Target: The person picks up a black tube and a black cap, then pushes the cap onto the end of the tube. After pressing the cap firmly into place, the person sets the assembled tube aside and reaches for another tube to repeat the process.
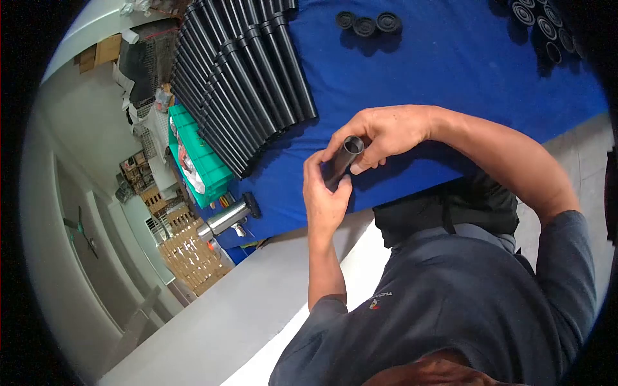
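Observation:
My left hand [326,201] wraps around a black tube [341,163], with the thumb on its near side. My right hand [389,132] closes on the same tube near its upper end, thumb and fingers on either side. The tube stands tilted over the blue cloth, and its hollow open end faces up toward me. Its lower end is partly hidden by my left hand. Left of my hands, many long black tubes [257,90] lie side by side in a slanting row.
Three round black caps [365,26] sit at the far side of the blue cloth [438,64]. More round black pieces [547,27] cluster at the far right. A green crate [199,154] and a silver cylinder with a black end [226,217] are at the left edge.

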`<state>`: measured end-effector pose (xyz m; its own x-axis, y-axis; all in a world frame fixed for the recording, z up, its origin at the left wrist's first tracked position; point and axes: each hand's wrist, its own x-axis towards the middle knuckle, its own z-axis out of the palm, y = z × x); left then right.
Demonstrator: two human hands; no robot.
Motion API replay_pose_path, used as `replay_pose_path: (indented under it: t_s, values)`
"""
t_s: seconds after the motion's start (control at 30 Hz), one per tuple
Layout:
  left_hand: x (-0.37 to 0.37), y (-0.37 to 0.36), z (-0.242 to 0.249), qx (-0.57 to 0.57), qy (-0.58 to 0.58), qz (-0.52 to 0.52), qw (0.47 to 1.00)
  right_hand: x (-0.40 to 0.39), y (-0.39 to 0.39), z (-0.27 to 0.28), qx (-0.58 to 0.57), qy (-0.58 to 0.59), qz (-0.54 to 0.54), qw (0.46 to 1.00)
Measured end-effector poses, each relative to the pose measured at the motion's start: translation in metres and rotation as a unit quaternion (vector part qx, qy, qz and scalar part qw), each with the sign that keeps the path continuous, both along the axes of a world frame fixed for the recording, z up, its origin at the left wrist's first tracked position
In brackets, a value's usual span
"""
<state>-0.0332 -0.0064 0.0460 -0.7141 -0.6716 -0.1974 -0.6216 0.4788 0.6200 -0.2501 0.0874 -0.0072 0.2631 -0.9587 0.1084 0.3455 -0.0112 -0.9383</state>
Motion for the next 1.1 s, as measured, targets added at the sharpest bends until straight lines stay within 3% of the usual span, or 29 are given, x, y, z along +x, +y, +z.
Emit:
replay_pose_path:
  t_s: [0.07, 0.2, 0.3, 0.4, 0.6, 0.7, 0.8, 0.87, 0.9, 1.0, 1.03, 1.07, 1.1]
  values:
    - [0.0, -0.002, 0.001, -0.059, -0.02, -0.017, 0.998, 0.0, 0.001, -0.001, 0.007, 0.004, 0.0, 1.0]
    - [0.007, -0.011, -0.001, 0.003, -0.032, 0.028, 0.999, 0.001, 0.001, -0.001, 0.024, -0.001, 0.009, 1.0]
    - [0.015, -0.022, 0.0, 0.087, 0.005, 0.004, 0.996, 0.002, 0.0, -0.003, 0.022, -0.019, -0.002, 1.0]
    - [0.015, -0.029, 0.008, 0.076, 0.011, -0.067, 0.995, 0.001, 0.0, -0.003, 0.016, -0.013, -0.016, 1.0]
    - [0.016, -0.038, 0.016, 0.122, -0.035, -0.115, 0.985, 0.0, 0.0, -0.003, 0.009, -0.012, -0.025, 1.0]
    - [0.01, -0.025, 0.017, 0.18, 0.033, -0.02, 0.983, 0.0, 0.0, -0.003, 0.017, -0.013, -0.034, 0.999]
    - [0.016, -0.026, 0.006, 0.19, 0.059, -0.028, 0.98, 0.0, -0.002, -0.005, 0.016, -0.03, -0.027, 0.999]
    - [0.02, -0.03, -0.002, 0.135, -0.021, -0.062, 0.989, 0.0, -0.003, -0.006, 0.019, -0.033, -0.018, 0.999]
    - [0.018, -0.027, -0.003, 0.115, -0.001, -0.064, 0.991, 0.0, -0.003, -0.005, 0.025, -0.027, -0.013, 0.999]
    - [0.017, -0.012, -0.003, 0.223, 0.231, 0.033, 0.946, -0.001, -0.004, -0.008, 0.004, 0.031, -0.047, 0.998]
    - [0.012, -0.012, -0.002, 0.268, 0.327, 0.033, 0.905, 0.001, -0.004, -0.01, -0.008, 0.054, -0.064, 0.996]
    - [0.011, -0.011, 0.005, 0.377, 0.384, 0.075, 0.839, 0.003, -0.002, -0.009, -0.021, 0.071, -0.07, 0.995]
    - [0.01, -0.009, 0.008, 0.416, 0.409, 0.102, 0.806, 0.005, 0.001, -0.007, -0.035, 0.088, -0.076, 0.993]
